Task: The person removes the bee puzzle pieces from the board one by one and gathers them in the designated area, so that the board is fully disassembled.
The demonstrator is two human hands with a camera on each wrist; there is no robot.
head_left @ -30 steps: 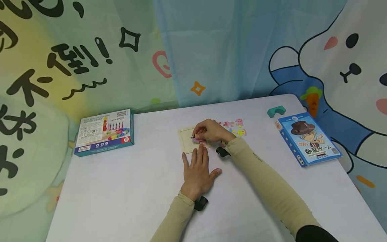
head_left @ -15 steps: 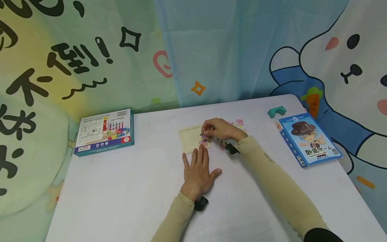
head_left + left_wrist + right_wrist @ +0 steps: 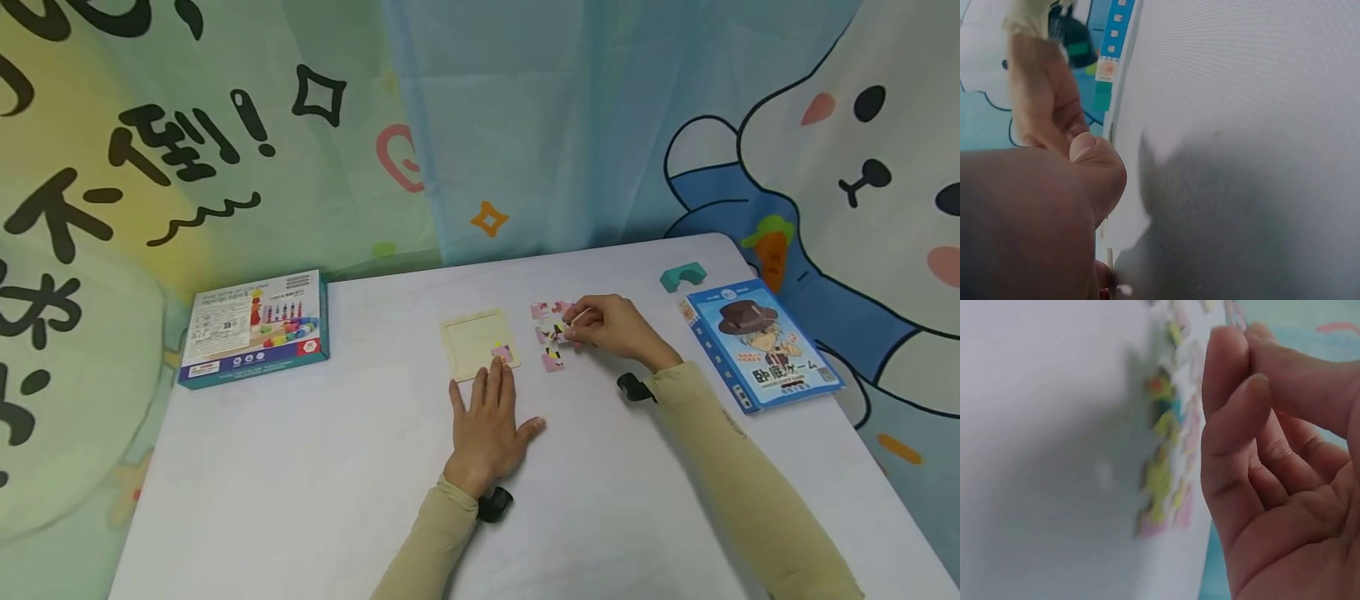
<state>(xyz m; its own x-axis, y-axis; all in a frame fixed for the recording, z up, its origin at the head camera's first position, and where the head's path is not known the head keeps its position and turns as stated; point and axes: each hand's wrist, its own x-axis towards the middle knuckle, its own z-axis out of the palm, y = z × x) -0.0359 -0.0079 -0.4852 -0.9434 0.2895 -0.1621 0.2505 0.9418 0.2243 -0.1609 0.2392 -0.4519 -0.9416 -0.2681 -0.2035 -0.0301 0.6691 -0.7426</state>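
Note:
My left hand (image 3: 486, 425) lies spread flat on the white table, fingertips right at the near edge of a shallow wooden puzzle tray (image 3: 468, 337). One pink jigsaw piece (image 3: 502, 353) lies in the tray's lower right corner. Right of the tray, my right hand (image 3: 618, 329) is over a cluster of loose jigsaw pieces (image 3: 552, 361), partly covering them. Its thumb and fingers pinch a jigsaw piece, of which a thin pale edge shows. In the right wrist view, the curled right hand (image 3: 1279, 444) stands beside blurred yellow and pink pieces (image 3: 1159, 481).
A blue game box (image 3: 765, 346) with a hatted cartoon figure lies at the right. Behind it sits a green arch block (image 3: 682, 276). At the left back is another box (image 3: 255, 325) showing colourful toys. A printed curtain (image 3: 540, 125) hangs behind the table (image 3: 300, 467).
My right hand has moved right, from above the tray to the loose pieces, uncovering the tray and its pink piece. The left hand stays flat in place.

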